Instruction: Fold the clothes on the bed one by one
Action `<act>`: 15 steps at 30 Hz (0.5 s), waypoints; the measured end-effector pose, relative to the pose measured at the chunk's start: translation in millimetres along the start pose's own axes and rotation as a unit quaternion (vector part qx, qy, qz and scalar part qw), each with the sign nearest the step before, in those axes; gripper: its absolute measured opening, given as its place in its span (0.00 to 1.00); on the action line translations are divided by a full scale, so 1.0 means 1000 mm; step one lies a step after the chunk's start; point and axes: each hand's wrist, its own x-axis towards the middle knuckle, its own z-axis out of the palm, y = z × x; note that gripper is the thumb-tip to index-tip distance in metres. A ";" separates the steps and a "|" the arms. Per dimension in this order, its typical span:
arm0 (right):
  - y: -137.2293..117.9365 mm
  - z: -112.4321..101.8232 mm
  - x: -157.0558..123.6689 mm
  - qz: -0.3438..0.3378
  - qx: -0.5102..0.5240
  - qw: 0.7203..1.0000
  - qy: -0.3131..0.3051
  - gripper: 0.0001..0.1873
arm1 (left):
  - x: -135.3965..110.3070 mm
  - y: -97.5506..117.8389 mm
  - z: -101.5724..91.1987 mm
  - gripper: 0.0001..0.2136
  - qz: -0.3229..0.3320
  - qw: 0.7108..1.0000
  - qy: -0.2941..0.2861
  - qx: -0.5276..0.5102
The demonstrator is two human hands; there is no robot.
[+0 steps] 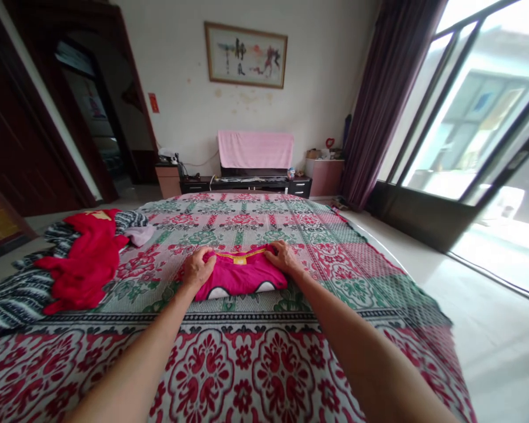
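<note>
A magenta shirt (242,279) lies folded into a compact bundle on the patterned bed cover (242,358). Yellow trim and a yellow label show along its far edge, and white rounded shapes with dark outlines along its near edge. My left hand (198,267) grips the far left corner, thumb on top and fingers curled over the edge. At the far right corner, my right hand (284,257) holds the shirt the same way. The undersides of the fingers are hidden.
To the left lie a heaped red garment (88,258), a black-and-white striped cloth (13,294) and a small pale lilac cloth (140,235). Beyond the bed stands a low black cabinet (300,187) below a pink cloth (255,148). Glass doors (458,135) are at right.
</note>
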 end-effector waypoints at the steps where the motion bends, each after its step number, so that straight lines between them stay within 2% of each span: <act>1: -0.001 -0.001 0.000 0.002 -0.002 1.000 0.003 0.13 | 0.000 0.000 0.000 0.14 -0.011 1.000 0.019 0.019; 5: -0.003 -0.001 0.000 -0.008 -0.012 1.000 0.008 0.08 | 0.000 -0.003 0.001 0.17 -0.032 0.992 0.081 0.087; 10: 0.005 0.006 0.001 -0.014 -0.008 1.000 0.020 0.08 | 0.000 -0.005 0.002 0.16 -0.036 0.987 0.046 0.148; 15: 0.011 0.010 0.003 -0.026 0.005 0.999 0.021 0.08 | -0.001 -0.005 0.004 0.16 -0.035 0.978 0.034 0.203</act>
